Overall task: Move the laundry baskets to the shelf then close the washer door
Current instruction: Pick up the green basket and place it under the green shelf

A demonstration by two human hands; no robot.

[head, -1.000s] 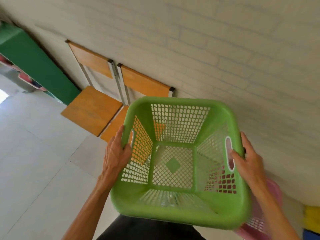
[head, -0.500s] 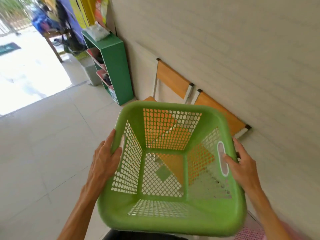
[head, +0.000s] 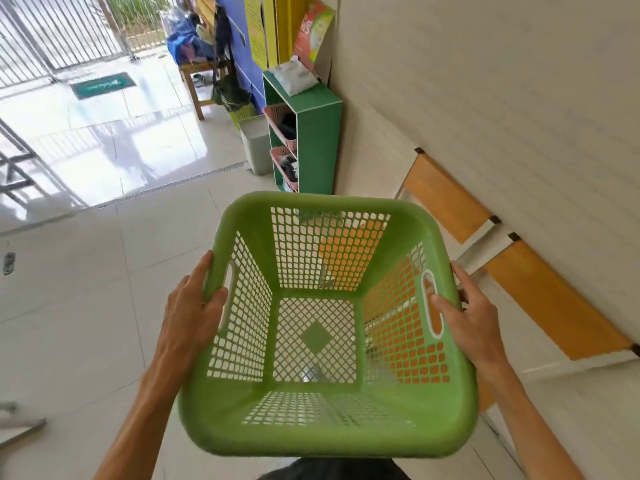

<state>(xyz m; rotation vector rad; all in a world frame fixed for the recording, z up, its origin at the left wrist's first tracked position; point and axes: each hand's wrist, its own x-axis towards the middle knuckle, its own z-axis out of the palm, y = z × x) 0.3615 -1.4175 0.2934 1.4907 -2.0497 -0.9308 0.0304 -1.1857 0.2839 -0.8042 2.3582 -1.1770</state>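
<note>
Both the left hand (head: 194, 306) and the right hand (head: 467, 317) grip the empty green plastic lattice laundry basket (head: 325, 327) by its side handles. It is not yet on the green shelf unit (head: 317, 133) ahead, and no washer is in view, so its door probably remains to close.

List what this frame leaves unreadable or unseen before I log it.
- Washer: not in the head view at all.
- Left hand and right hand fingers: hidden under the green basket rim.
- Green shelf contents: too small.
- Wall posters: text blurred.

Left hand (head: 188, 313) and right hand (head: 467, 317) grip an empty green basket (head: 325, 434) by its rim, green shelf (head: 317, 133) ahead
</note>
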